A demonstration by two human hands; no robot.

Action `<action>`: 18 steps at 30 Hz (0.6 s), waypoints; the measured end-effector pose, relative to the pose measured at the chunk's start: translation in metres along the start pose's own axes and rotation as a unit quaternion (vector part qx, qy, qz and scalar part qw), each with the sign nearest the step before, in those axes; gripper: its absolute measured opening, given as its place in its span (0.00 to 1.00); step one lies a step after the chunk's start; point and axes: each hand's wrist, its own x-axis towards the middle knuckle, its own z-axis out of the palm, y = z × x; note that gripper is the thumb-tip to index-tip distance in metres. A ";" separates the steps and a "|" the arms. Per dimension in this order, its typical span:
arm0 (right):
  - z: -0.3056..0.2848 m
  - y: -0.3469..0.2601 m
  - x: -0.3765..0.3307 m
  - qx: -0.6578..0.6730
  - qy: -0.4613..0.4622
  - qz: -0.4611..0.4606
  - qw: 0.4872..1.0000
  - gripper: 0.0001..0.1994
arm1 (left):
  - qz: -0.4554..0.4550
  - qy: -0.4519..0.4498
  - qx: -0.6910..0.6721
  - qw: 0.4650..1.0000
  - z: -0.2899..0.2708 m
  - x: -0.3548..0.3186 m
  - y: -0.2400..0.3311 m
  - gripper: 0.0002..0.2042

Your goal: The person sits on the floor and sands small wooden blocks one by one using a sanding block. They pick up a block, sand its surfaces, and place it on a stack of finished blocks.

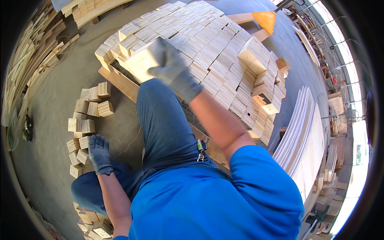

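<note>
My right hand (173, 72), in a grey glove and smeared by motion, reaches over the big stack of pale wooden blocks (208, 60). Its thumb and fingers are closed about a wooden block (142, 60) at the stack's near left corner. Lower left, my gloved left hand (100, 154) is held above my bent knee with its fingers stretched out and nothing in it. Right beside its fingertips are small plywood blocks (83, 156), part of a loose row of several on the floor.
The stack rests on a wooden pallet (120, 84) close to my knee. An orange triangular piece (265, 21) stands behind it. Large sheets (300, 140) lean at the right. Long boards (30, 60) lie at the far left, and more blocks (94, 220) sit at lower left.
</note>
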 end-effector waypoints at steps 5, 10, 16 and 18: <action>-0.128 0.119 0.021 -0.365 0.163 -0.080 0.913 0.52 | -0.039 0.038 0.117 0.992 0.000 -0.002 -0.018 0.22; -0.240 0.207 0.000 -0.543 0.177 0.019 0.821 0.50 | -0.064 0.077 0.192 0.976 -0.010 -0.006 -0.022 0.26; -0.304 0.236 -0.021 -0.580 0.150 0.219 0.770 0.49 | -0.067 0.106 0.203 0.971 -0.019 -0.005 -0.019 0.22; -0.320 0.246 -0.028 -0.573 0.134 0.249 0.769 0.49 | -0.070 0.113 0.220 0.966 -0.019 -0.005 -0.022 0.22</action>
